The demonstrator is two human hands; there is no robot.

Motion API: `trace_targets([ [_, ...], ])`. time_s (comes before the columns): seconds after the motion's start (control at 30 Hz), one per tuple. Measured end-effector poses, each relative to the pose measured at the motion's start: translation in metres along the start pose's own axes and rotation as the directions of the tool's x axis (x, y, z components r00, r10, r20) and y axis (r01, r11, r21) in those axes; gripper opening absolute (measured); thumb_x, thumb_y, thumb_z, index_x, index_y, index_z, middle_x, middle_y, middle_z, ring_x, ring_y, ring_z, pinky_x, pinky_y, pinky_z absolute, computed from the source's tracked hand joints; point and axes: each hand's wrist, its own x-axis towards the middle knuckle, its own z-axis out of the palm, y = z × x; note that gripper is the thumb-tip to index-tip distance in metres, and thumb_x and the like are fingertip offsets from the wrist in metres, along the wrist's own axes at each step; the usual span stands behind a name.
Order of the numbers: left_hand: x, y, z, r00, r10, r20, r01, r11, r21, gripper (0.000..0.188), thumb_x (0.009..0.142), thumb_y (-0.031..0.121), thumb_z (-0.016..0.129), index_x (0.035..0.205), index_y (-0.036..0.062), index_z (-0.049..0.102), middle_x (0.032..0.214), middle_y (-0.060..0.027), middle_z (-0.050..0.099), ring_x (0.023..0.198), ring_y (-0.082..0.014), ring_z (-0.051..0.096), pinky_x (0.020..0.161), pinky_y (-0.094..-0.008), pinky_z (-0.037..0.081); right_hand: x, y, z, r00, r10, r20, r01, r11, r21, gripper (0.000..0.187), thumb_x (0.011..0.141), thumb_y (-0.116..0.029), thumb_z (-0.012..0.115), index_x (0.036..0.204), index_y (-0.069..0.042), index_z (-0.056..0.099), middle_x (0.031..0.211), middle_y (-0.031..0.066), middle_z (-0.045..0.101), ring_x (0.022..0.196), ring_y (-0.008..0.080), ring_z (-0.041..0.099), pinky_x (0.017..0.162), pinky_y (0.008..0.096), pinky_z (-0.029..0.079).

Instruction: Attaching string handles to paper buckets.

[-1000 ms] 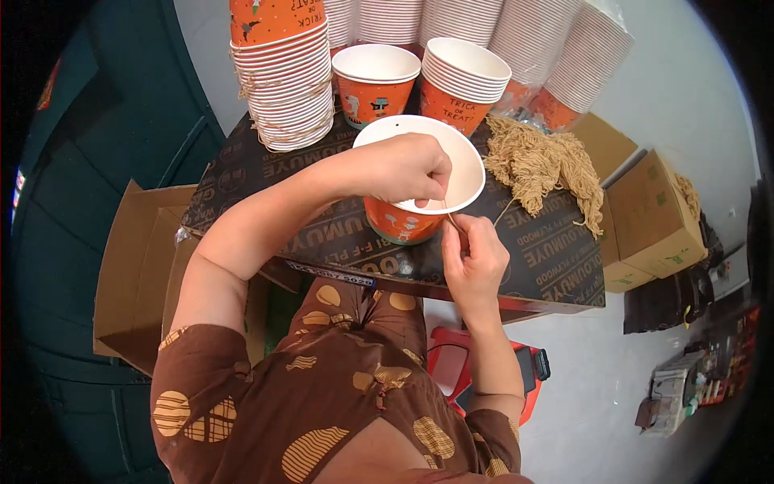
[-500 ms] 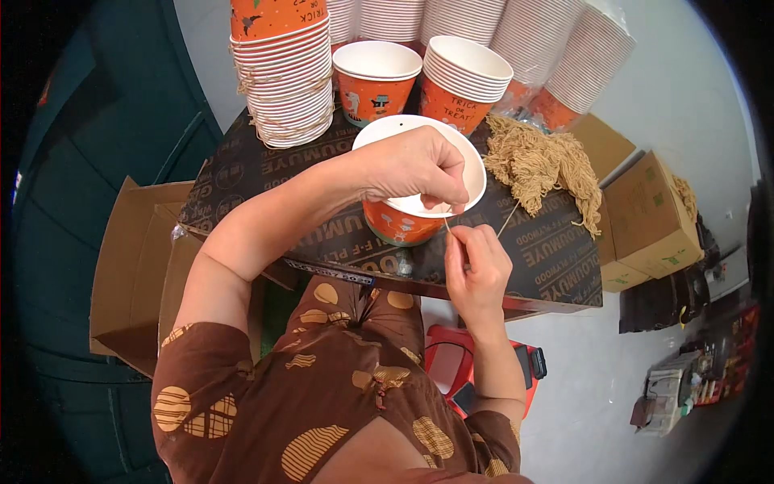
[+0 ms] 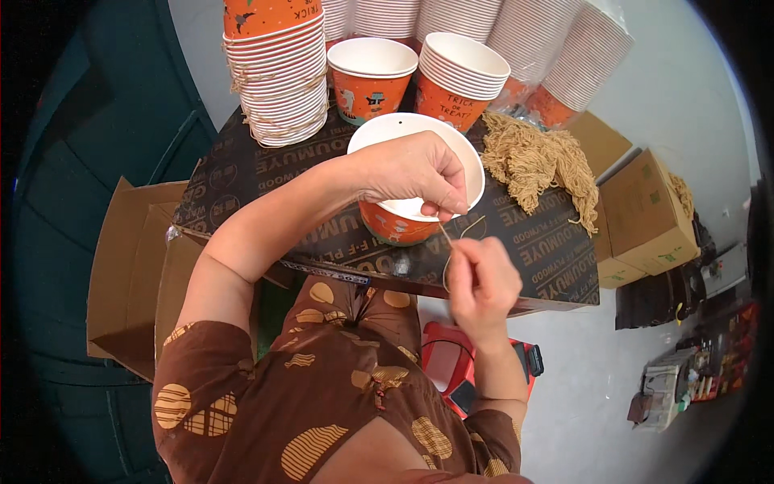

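An orange paper bucket (image 3: 395,229) with a white inside stands near the table's front edge; a small dark hole shows in its far wall. My left hand (image 3: 415,173) reaches across the bucket's mouth, its fingertips pinched at the near right rim on a thin tan string (image 3: 446,234). Just below and to the right, my right hand (image 3: 485,282) is closed on the same string, which runs taut between the two hands. A loose curl of the string lies by the right hand. My left hand and forearm hide part of the bucket's inside and rim.
A tall bucket stack (image 3: 278,89) draped with strings stands far left. Beside it are a shorter pair (image 3: 372,77) and another stack (image 3: 459,81). A tan string bundle (image 3: 540,161) lies right on the black table (image 3: 234,189). Cardboard boxes (image 3: 653,210) flank the table.
My right hand has shifted slightly right and down and blurs with motion. The string's tail has swung from the right of that hand to its left. My left hand stays at the rim.
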Motion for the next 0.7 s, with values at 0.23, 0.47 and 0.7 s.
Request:
trace_targets([
  [0.23,-0.001,0.003,0.000,0.997,0.012,0.082,-0.018,0.998,0.066,0.013,0.080,0.000,0.074,0.091,-0.0048,0.070,0.081,-0.0068,0.069,0.068,-0.0089,0.061,0.062,-0.0216,0.049,0.029,0.014,-0.003,0.992,-0.058,-0.116,0.055,0.998,-0.024,0.012,0.083,0.006,0.070,0.091,-0.001,0.066,0.073,0.0087,0.056,0.059,0.0212,0.054,0.052,0.0318,0.042],
  [0.47,-0.003,0.002,0.000,0.996,0.040,0.077,-0.047,0.995,0.093,0.013,0.080,0.002,0.075,0.090,-0.0030,0.069,0.079,-0.0037,0.068,0.068,-0.0072,0.060,0.061,-0.0213,0.048,0.046,0.025,0.003,0.989,-0.078,-0.123,0.082,0.996,0.030,0.009,0.084,0.003,0.071,0.090,-0.002,0.066,0.077,0.0079,0.058,0.065,0.0189,0.056,0.055,0.0294,0.043],
  [0.7,0.002,-0.003,0.002,0.997,0.020,0.080,-0.024,0.999,0.039,0.009,0.081,0.002,0.073,0.085,-0.0013,0.066,0.075,-0.0048,0.066,0.064,-0.0077,0.058,0.059,-0.0213,0.046,0.059,0.045,0.005,0.989,0.145,-0.013,-0.139,0.964,0.228,0.001,0.091,-0.001,0.063,0.091,0.000,0.064,0.081,0.0072,0.059,0.072,0.0148,0.056,0.066,0.0265,0.045],
])
